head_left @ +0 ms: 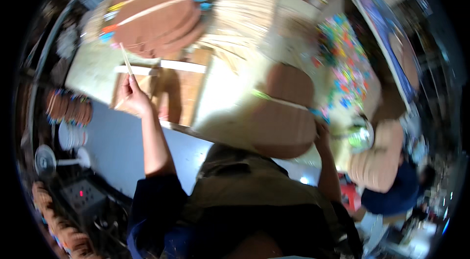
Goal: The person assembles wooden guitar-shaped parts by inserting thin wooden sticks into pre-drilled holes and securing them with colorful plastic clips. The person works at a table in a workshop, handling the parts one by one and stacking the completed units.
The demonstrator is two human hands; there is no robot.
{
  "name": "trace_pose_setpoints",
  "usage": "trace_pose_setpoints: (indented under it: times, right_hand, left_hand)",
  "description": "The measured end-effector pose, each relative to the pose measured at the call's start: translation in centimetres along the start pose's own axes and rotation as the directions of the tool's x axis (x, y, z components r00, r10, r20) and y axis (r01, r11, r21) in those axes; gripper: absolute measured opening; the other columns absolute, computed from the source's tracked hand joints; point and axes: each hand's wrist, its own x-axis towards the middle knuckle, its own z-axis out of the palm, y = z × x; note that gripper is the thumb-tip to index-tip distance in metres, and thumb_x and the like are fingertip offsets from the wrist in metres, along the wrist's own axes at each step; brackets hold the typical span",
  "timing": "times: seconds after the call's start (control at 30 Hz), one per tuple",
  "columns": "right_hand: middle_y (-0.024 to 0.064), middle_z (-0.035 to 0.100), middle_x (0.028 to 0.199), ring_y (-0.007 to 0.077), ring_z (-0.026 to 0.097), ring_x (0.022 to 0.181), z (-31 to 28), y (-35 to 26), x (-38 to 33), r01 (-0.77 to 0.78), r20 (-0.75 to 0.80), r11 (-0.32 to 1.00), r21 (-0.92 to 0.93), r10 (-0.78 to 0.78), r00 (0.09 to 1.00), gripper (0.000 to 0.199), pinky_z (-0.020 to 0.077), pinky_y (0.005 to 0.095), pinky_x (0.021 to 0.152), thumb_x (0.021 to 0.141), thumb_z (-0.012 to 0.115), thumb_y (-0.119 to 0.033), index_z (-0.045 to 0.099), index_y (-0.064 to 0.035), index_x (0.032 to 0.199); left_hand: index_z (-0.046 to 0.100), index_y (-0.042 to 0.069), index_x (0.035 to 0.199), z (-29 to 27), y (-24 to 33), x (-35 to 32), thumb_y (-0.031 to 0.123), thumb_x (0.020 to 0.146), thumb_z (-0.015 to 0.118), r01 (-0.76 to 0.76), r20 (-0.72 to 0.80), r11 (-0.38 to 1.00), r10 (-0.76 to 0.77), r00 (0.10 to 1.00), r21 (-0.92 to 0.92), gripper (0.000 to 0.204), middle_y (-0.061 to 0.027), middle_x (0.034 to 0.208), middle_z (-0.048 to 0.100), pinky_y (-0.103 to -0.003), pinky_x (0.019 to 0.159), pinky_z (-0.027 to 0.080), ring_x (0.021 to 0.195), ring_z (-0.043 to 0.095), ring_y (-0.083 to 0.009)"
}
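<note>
worktop (220, 88) carries a stack of brown discs (156, 14). one brown disc (286, 112) sits near the right hand (323, 132), grip hidden, cannot tell. left hand (133, 96) pinches a thin stick (126, 61). looks like stick-fitting; next needs stick brought to disc.

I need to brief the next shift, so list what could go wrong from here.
1. The thin stick is pinched only at its lower end by the left hand; it might snap or slip.
2. The brown board leans at the table's edge under the right hand; it might slide off.
</note>
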Motion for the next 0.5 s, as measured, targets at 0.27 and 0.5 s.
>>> trace_pose_setpoints:
  times: [0.27,0.5]
  right_hand:
    - [0.0094,0.061,0.093,0.0203,0.062,0.082,-1.2,-2.3,0.3,-0.308,-0.184,0.865,0.395,0.403,0.896,0.022,0.052,0.0331,0.071,0.085,0.06,-0.012,0.059,-0.0028,0.105]
    - [0.0091,0.061,0.085,0.0194,0.063,0.074,-1.8,-2.6,-2.3,-0.215,0.138,0.071,0.974,0.567,0.812,0.011,0.0555,0.0323,0.067,0.09,0.056,-0.01,0.054,-0.0006,0.093]
  left_hand:
    - [0.059,0.006,0.08,5.3,9.9,-27.3,-0.001,0.071,0.065,-0.39,0.909,0.887,0.353,0.223,-0.248,0.013,-0.0105,0.083,0.055,-0.038,0.071,0.045,0.08,0.053,-0.0291]
    - [0.057,0.003,0.08,8.1,9.6,-33.2,-0.002,0.072,0.064,-0.38,0.962,0.898,0.265,0.061,-0.223,0.012,-0.0128,0.097,0.058,-0.038,0.079,0.047,0.092,0.056,-0.0324]
